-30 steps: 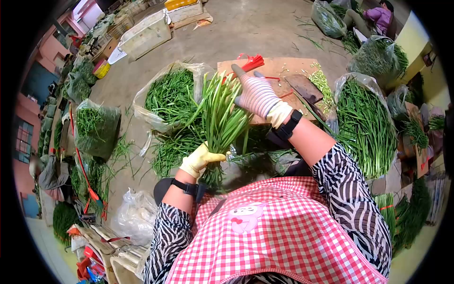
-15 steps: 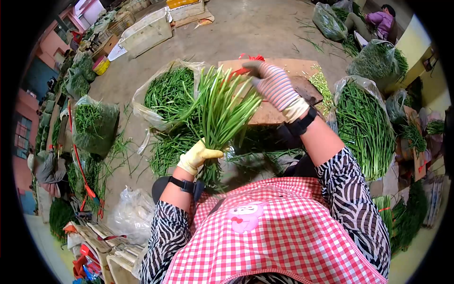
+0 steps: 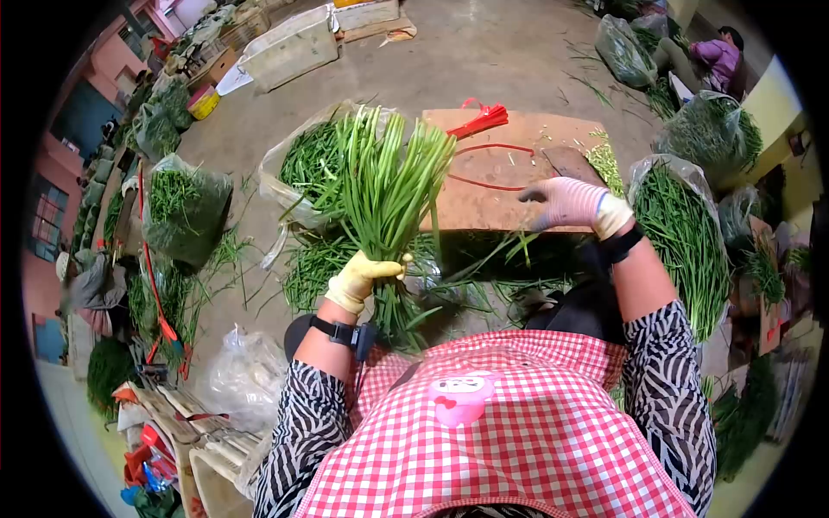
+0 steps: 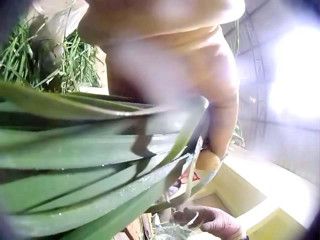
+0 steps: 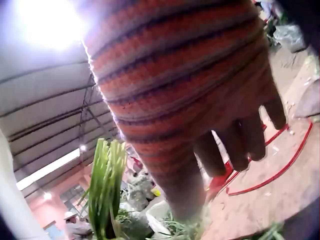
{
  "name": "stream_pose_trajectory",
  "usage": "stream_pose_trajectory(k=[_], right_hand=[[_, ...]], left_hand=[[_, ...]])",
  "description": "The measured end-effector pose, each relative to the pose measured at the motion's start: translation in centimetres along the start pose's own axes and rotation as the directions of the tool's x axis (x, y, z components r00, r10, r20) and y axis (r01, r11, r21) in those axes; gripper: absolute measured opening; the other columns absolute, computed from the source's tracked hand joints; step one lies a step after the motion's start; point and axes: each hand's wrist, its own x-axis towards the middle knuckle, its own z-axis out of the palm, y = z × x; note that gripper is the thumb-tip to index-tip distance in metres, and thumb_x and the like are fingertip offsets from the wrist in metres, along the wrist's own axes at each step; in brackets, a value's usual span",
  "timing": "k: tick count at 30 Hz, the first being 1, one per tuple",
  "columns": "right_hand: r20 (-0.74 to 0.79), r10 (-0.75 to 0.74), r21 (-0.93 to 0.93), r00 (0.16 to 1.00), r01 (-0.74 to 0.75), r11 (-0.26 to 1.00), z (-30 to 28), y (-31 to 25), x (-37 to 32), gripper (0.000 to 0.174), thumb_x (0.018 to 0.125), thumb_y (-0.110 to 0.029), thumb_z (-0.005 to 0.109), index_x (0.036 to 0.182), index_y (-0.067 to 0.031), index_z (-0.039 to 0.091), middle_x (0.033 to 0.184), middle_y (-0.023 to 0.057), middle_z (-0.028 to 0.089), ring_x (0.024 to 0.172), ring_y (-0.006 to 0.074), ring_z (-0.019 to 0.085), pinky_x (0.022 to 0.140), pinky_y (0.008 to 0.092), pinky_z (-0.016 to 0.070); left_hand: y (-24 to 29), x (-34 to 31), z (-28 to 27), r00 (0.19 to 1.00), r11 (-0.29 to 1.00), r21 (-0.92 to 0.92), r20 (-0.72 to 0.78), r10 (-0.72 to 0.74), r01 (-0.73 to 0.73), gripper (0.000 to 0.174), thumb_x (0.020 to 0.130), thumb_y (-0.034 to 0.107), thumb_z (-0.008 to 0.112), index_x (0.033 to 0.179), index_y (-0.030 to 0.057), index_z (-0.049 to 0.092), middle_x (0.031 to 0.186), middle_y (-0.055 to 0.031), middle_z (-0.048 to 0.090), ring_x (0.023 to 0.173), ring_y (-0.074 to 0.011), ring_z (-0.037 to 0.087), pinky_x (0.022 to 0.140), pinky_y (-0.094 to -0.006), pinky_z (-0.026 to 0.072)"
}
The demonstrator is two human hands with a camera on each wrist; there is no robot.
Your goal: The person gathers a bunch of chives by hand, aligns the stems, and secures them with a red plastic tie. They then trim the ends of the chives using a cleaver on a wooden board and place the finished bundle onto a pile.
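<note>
My left hand (image 3: 363,278), in a yellow glove, grips a bunch of garlic chives (image 3: 384,186) round its lower part. The pale cut ends fan out at the top, and the leaf ends hang below the fist. Flat green leaves (image 4: 90,150) fill much of the left wrist view, beside the curled fingers. My right hand (image 3: 570,203), in a striped glove, is over the near right part of a wooden board (image 3: 484,207), apart from the bunch. Its fingers (image 5: 210,155) are spread with nothing between them in the right wrist view.
A bundle of red ties (image 3: 482,121) and loose red strips (image 3: 488,184) lie on the board. Pale trimmings (image 3: 607,164) are heaped at its right edge. Bags of chives stand left (image 3: 313,164) and right (image 3: 682,242). A white box (image 3: 289,56) and a seated person (image 3: 717,60) are farther off.
My right hand has left the tops of the chives and moved right and down towards the board's near edge. The left hand keeps its grip. The head view has shifted slightly.
</note>
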Motion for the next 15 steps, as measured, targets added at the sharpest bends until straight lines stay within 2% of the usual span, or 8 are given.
stream_pose_trajectory(k=[1,3,5,8,9,11,12,15], right_hand=[[-0.083,-0.061,0.006,0.995,0.061,0.998,0.8,-0.7,0.4,0.060,0.086,-0.030,0.077,0.138,-0.0017,0.065,0.129,0.0214,0.071,0.123,0.0307,0.067,0.107,0.0384,0.0514],[-0.258,0.036,0.312,0.966,0.048,0.949,-0.1,-4.0,1.2,0.065,0.090,-0.036,0.077,0.140,0.0032,0.060,0.132,0.0210,0.070,0.124,0.0278,0.066,0.109,0.0372,0.0495],[-0.467,0.033,0.599,0.884,0.288,0.747,0.2,-4.3,3.3,0.068,0.089,-0.039,0.081,0.140,0.0019,0.060,0.130,0.0221,0.070,0.124,0.0279,0.066,0.105,0.0391,0.0516],[-0.536,0.034,0.621,0.844,0.367,0.693,2.1,-5.2,7.3,0.078,0.085,-0.039,0.086,0.143,0.0028,0.057,0.130,0.0226,0.070,0.124,0.0287,0.065,0.104,0.0398,0.0515],[-0.438,0.010,0.558,0.899,0.264,0.787,1.6,-5.1,7.0,0.082,0.080,-0.034,0.089,0.145,0.0024,0.055,0.127,0.0252,0.071,0.123,0.0314,0.066,0.104,0.0397,0.0516],[-0.346,-0.067,0.467,0.936,0.234,0.853,1.3,-5.7,6.9,0.077,0.080,-0.030,0.085,0.145,0.0014,0.057,0.125,0.0263,0.071,0.123,0.0313,0.066,0.104,0.0385,0.0518],[-0.376,-0.112,0.466,0.920,0.292,0.835,2.9,-4.0,8.7,0.067,0.082,-0.025,0.081,0.140,0.0006,0.062,0.111,0.0227,0.075,0.108,0.0280,0.072,0.095,0.0361,0.0554],[-0.309,0.024,0.447,0.951,0.123,0.886,2.0,-4.9,7.4,0.058,0.085,-0.027,0.079,0.135,-0.0003,0.066,0.097,0.0159,0.076,0.089,0.0228,0.072,0.084,0.0347,0.0572]], left_hand=[[0.0,0.1,0.1,1.000,0.999,0.032,-0.006,0.000,0.001,0.043,0.077,0.014,0.082,0.115,-0.0007,0.069,0.100,-0.0063,0.070,0.081,-0.0180,0.065,0.077,-0.0330,0.0530],[-0.3,0.5,0.1,1.000,0.996,0.092,-0.022,-0.003,0.005,0.044,0.077,0.014,0.082,0.116,-0.0008,0.069,0.100,-0.0061,0.070,0.085,-0.0178,0.065,0.078,-0.0333,0.0537],[-0.3,0.6,0.2,0.999,0.977,0.209,0.044,0.029,-0.037,0.045,0.080,0.011,0.080,0.122,-0.0002,0.069,0.104,-0.0043,0.071,0.092,-0.0170,0.065,0.082,-0.0325,0.0536],[0.1,0.8,0.9,0.986,0.910,0.395,0.146,0.076,-0.128,0.046,0.083,0.007,0.077,0.128,0.0007,0.069,0.108,-0.0026,0.071,0.096,-0.0157,0.064,0.084,-0.0307,0.0524],[-0.1,0.8,1.0,0.988,0.924,0.366,0.140,0.059,-0.107,0.046,0.083,0.007,0.077,0.128,0.0007,0.068,0.108,-0.0026,0.071,0.096,-0.0155,0.063,0.083,-0.0307,0.0523],[-0.3,0.7,1.3,0.992,0.950,0.305,0.123,0.027,-0.064,0.047,0.083,0.007,0.077,0.129,0.0006,0.068,0.109,-0.0026,0.071,0.095,-0.0150,0.063,0.083,-0.0306,0.0522],[-0.4,0.7,1.3,0.994,0.960,0.277,0.105,0.019,-0.048,0.048,0.083,0.006,0.077,0.130,0.0007,0.068,0.109,-0.0025,0.071,0.093,-0.0147,0.063,0.082,-0.0302,0.0523],[-0.8,0.6,1.1,0.998,0.985,0.173,0.060,-0.031,0.020,0.048,0.083,0.006,0.077,0.130,0.0002,0.068,0.110,-0.0030,0.070,0.089,-0.0144,0.063,0.079,-0.0300,0.0525]])
